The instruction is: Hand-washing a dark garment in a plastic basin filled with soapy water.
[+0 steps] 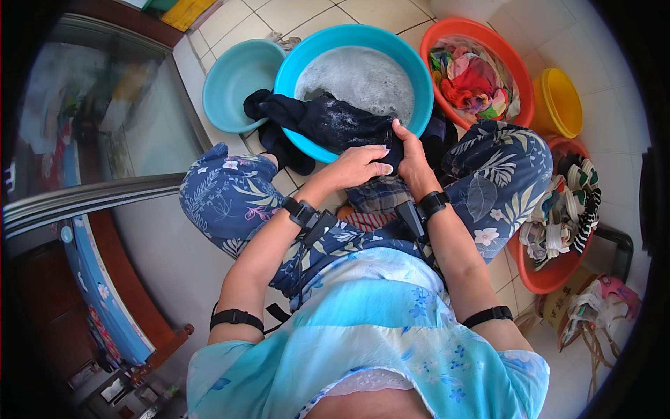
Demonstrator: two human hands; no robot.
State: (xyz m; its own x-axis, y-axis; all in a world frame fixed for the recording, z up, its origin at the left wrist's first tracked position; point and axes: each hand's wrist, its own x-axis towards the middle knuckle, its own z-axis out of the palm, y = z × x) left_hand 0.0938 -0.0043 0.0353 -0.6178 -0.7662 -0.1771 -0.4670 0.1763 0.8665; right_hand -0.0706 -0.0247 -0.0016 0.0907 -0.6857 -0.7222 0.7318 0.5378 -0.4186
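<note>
A dark navy wet garment (340, 121), streaked with white suds, lies over the near rim of a large turquoise basin (419, 68). Grey-white soapy water (361, 73) fills the basin. The cloth's far left end hangs over toward a smaller teal basin (220, 105). My left hand (361, 165) grips its near edge, fingers curled over the fabric. Opposite it, my right hand (412, 152) holds the same end, thumb pointing up along the cloth. Folds hide parts of the fingers. Below both hands, a dark plaid cloth (379, 195) lies between my legs.
An orange-red basin (434, 36) of colourful wet clothes stands at the far right, beside a yellow bucket (568, 102). Another red basin (544, 280) holds several shoes. Bags (596, 309) lie behind it. A metal-framed glass door (172, 105) stands at left. My bent knees flank the large basin.
</note>
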